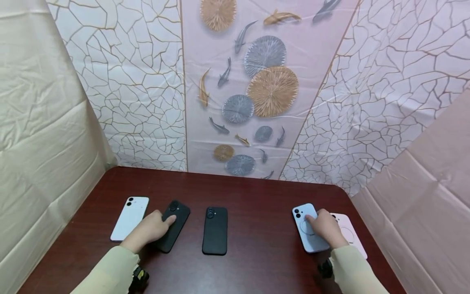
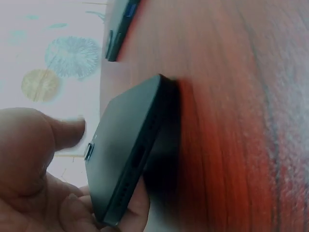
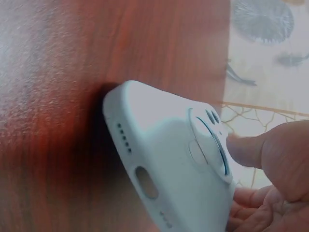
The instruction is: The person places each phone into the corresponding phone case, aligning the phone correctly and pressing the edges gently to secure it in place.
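a dark red-brown wood-grain table (image 1: 257, 269) spreads under both grips, with cloth-hung walls round it. nearest are two pale green sleeves (image 1: 106, 273), one behind each hand.

the left hand (image 1: 151, 227) grasps a matte black flat phone with rounded corners (image 1: 174, 233) by its left long edge, fingers under that edge and thumb over the back; whether the thumb presses i cannot tell. most of this phone lies to the right of the grip, its long axis slanting away and rightward, camera end far. in the left wrist view it is tilted, the gripped edge higher.

the right hand (image 1: 326, 226) mirrors this, grasping a pale blue flat phone with a ring on its back (image 1: 311, 241) by its right long edge. that phone lies mostly to the left of the grip, camera end away and leftward, also tilted up on the finger side. so the two long axes lean toward each other, the held phones on the inner sides of the hands.

right of the left grip, and nearer to it than to the right, a second black phone (image 1: 215, 231) points almost straight away. a white phone (image 1: 129, 220) lies just left of the left grip; a pale pink phone (image 1: 352, 237) lies right of the right one, partly hidden by it. past all the grips hangs a patterned fabric backdrop (image 1: 235, 134).
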`<state>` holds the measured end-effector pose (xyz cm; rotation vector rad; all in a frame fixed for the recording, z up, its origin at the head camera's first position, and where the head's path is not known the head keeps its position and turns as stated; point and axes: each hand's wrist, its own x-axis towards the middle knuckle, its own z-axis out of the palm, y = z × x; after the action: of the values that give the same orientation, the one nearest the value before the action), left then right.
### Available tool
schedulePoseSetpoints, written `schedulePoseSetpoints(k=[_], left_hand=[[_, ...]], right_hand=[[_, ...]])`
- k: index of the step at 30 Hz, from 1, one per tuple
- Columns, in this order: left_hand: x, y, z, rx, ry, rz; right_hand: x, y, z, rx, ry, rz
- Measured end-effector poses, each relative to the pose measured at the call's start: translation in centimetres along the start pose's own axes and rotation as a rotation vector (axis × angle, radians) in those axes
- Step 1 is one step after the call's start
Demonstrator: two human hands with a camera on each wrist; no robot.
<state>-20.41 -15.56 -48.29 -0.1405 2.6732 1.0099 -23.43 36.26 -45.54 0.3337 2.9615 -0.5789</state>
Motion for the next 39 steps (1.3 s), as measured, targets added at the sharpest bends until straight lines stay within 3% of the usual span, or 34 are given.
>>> schedulePoseSetpoints(k=[9,21,31,36,39], left_hand=[[0.4,-0.3,0.3,-0.189,-0.033,-0.011],[-0.3,0.5,1.0,-0.318,-0.027,0.042],[-0.2,2.6,3.0,-0.547,-0.065,0.068],[-0.2,3.8,4.2,-0.651,-0.097,0.097],[-0.4,4.5,4.8,-0.687,-0.124,0.111]], right_hand=[[-0.3,-1.2,-0.3,0.125,0.074,-0.067],[-1.5,-5.3,1.1,0.215,0.119,-0.187],[-2.9,-10.4,2.7,0.430,0.091,-0.264],[-3.7,-12.8,3.7,0.549,0.070,-0.257],[-4.1,-13.9,4.2,0.666,0.013,-0.219]])
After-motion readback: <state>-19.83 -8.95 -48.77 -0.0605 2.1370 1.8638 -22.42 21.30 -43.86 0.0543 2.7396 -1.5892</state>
